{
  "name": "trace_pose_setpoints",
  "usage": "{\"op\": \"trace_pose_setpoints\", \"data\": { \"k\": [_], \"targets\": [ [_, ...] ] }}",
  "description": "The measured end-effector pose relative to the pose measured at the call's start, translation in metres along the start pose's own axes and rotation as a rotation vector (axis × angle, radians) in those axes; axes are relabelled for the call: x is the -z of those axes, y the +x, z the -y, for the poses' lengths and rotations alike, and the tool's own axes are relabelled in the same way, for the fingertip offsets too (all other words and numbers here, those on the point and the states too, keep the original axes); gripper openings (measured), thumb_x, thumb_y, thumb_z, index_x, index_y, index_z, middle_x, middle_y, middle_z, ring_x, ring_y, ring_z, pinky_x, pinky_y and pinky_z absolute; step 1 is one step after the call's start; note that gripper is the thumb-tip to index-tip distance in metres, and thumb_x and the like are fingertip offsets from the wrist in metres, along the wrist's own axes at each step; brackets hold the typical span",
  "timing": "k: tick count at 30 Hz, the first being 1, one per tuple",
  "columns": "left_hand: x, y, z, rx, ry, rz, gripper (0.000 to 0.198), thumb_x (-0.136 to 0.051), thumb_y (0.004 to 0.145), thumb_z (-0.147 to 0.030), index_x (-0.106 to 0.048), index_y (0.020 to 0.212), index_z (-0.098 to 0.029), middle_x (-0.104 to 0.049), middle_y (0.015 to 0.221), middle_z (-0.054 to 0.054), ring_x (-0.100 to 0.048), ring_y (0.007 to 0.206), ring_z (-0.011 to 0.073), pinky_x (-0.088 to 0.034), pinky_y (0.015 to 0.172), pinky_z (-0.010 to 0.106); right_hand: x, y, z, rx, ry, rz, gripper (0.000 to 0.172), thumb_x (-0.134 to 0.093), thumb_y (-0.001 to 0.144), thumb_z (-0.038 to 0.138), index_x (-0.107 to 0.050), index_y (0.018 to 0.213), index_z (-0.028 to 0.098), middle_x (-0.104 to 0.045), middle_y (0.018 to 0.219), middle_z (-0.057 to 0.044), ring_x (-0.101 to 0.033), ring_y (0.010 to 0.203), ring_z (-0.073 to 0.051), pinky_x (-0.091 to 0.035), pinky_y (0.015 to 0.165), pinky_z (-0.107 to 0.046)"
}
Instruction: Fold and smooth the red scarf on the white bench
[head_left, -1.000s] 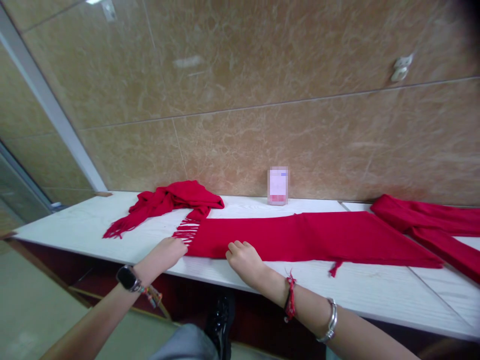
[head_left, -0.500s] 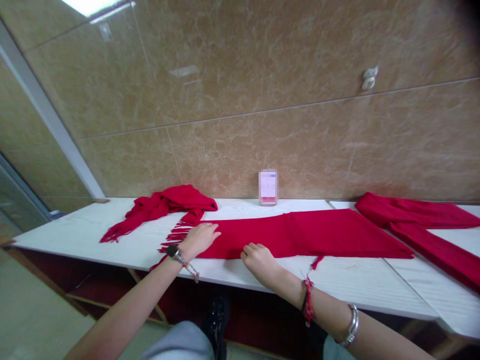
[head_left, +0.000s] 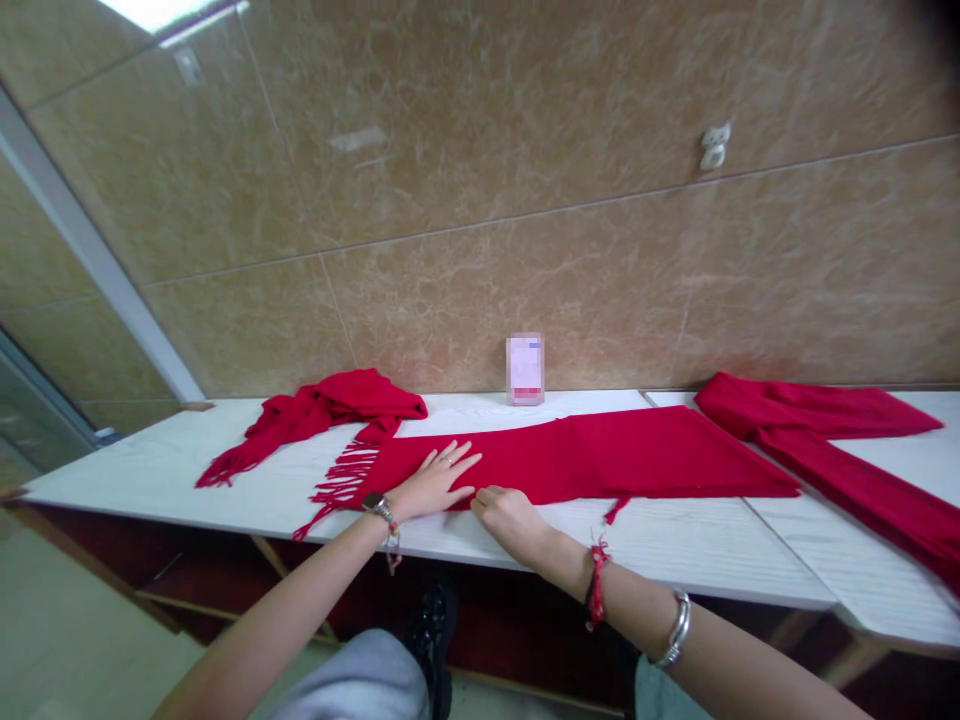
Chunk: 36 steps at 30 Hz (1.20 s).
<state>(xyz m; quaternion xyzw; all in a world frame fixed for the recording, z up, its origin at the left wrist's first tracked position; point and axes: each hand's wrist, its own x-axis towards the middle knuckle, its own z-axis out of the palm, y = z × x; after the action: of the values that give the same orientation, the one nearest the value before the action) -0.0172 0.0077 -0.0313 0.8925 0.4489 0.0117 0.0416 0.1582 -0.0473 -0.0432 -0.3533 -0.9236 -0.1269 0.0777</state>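
A long red scarf (head_left: 600,455) lies spread flat along the white table (head_left: 675,545), its fringed end (head_left: 341,480) at the left. My left hand (head_left: 435,480) rests palm down on the scarf near that fringe, fingers spread and flat. My right hand (head_left: 506,510) sits just beside it at the scarf's near edge, fingers curled down onto the cloth edge.
A bunched red scarf (head_left: 330,415) lies at the back left. Another folded red scarf (head_left: 825,430) stretches off to the right. A small pink card stand (head_left: 525,370) is against the marble wall (head_left: 525,200). The table's front edge runs just below my wrists.
My left hand has slid from the fringe end rightwards onto the scarf and flattened out. My right hand has stayed at the near edge. The view has shifted slightly.
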Motion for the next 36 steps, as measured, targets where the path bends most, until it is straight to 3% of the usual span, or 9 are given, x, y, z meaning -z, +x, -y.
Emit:
{"op": "trace_pose_setpoints", "data": {
  "k": [5, 10, 14, 18, 22, 26, 30, 33, 36],
  "targets": [
    [-0.007, 0.025, 0.022, 0.177, -0.043, 0.073, 0.057, -0.024, 0.088, -0.055, -0.020, 0.138, -0.028, -0.012, 0.147, 0.007, -0.008, 0.133, 0.0272, -0.013, 0.102, 0.053, 0.007, -0.002, 0.001, -0.001, 0.005, 0.027, 0.018, -0.044, 0.083, 0.006, -0.061, 0.090, 0.010, -0.063, 0.086, -0.009, -0.059, 0.077, -0.019, -0.047, 0.063, -0.028],
    [-0.003, 0.033, 0.053, 0.494, 0.035, -0.106, 0.055, -0.030, 0.089, -0.044, -0.029, 0.135, -0.014, -0.017, 0.144, 0.017, -0.014, 0.131, 0.0325, -0.017, 0.101, 0.055, 0.013, -0.004, 0.002, -0.008, -0.001, 0.038, 0.017, -0.045, 0.083, 0.007, -0.060, 0.090, 0.011, -0.062, 0.088, -0.009, -0.058, 0.078, -0.019, -0.046, 0.061, -0.028],
    [-0.005, 0.027, 0.030, 0.112, 0.027, -0.296, 0.046, -0.034, 0.090, -0.031, -0.032, 0.134, -0.017, -0.016, 0.146, 0.009, -0.012, 0.133, 0.0214, -0.017, 0.106, 0.037, 0.006, -0.002, 0.001, -0.003, -0.007, 0.014, 0.016, -0.046, 0.083, 0.008, -0.060, 0.090, 0.011, -0.062, 0.087, -0.008, -0.058, 0.077, -0.020, -0.047, 0.061, -0.029],
    [-0.007, 0.026, 0.021, -0.223, -0.053, 0.022, 0.042, -0.030, 0.092, -0.036, -0.030, 0.134, -0.032, -0.020, 0.145, -0.001, -0.013, 0.133, 0.0170, -0.015, 0.106, 0.036, 0.000, 0.000, 0.000, 0.000, -0.004, -0.009, 0.017, -0.044, 0.084, 0.007, -0.060, 0.089, 0.011, -0.062, 0.087, -0.009, -0.058, 0.077, -0.020, -0.046, 0.061, -0.030],
    [-0.007, 0.036, 0.059, 0.085, 0.004, 0.015, 0.045, -0.026, 0.093, -0.037, -0.027, 0.136, -0.026, -0.020, 0.145, 0.007, -0.015, 0.132, 0.0214, -0.017, 0.104, 0.044, 0.004, -0.002, 0.000, 0.001, 0.023, -0.012, 0.017, -0.044, 0.084, 0.007, -0.060, 0.087, 0.011, -0.061, 0.085, -0.009, -0.057, 0.076, -0.019, -0.045, 0.061, -0.028],
    [-0.007, 0.040, 0.085, 0.324, 0.096, -0.204, 0.042, -0.034, 0.090, -0.028, -0.039, 0.130, -0.019, -0.023, 0.143, 0.012, -0.017, 0.131, 0.0270, -0.019, 0.103, 0.049, 0.009, -0.002, 0.000, 0.002, 0.023, -0.001, 0.016, -0.045, 0.084, 0.008, -0.060, 0.087, 0.012, -0.061, 0.087, -0.009, -0.056, 0.077, -0.018, -0.045, 0.063, -0.028],
    [-0.001, 0.035, 0.048, 0.064, 0.039, -0.345, 0.043, -0.034, 0.089, -0.022, -0.039, 0.131, -0.018, -0.019, 0.145, 0.008, -0.015, 0.132, 0.0215, -0.021, 0.106, 0.039, 0.007, -0.001, 0.000, -0.002, 0.018, -0.006, 0.015, -0.046, 0.083, 0.009, -0.060, 0.088, 0.012, -0.061, 0.086, -0.009, -0.057, 0.077, -0.020, -0.046, 0.062, -0.029],
    [0.005, 0.030, 0.007, -0.289, -0.049, -0.155, 0.039, -0.034, 0.090, -0.022, -0.042, 0.129, -0.026, -0.023, 0.144, -0.001, -0.017, 0.132, 0.0164, -0.020, 0.107, 0.032, 0.003, -0.002, 0.002, -0.025, 0.020, -0.012, 0.017, -0.045, 0.083, 0.008, -0.060, 0.090, 0.010, -0.062, 0.087, -0.010, -0.057, 0.079, -0.021, -0.047, 0.063, -0.030],
    [0.006, 0.026, -0.015, -0.436, -0.092, 0.004, 0.038, -0.032, 0.092, -0.023, -0.043, 0.128, -0.028, -0.031, 0.141, -0.002, -0.020, 0.131, 0.0143, -0.019, 0.107, 0.030, 0.004, -0.011, 0.002, -0.023, 0.065, -0.045, 0.020, -0.044, 0.083, 0.007, -0.060, 0.095, 0.009, -0.062, 0.091, -0.012, -0.058, 0.085, -0.020, -0.046, 0.071, -0.030]
  ]
}}
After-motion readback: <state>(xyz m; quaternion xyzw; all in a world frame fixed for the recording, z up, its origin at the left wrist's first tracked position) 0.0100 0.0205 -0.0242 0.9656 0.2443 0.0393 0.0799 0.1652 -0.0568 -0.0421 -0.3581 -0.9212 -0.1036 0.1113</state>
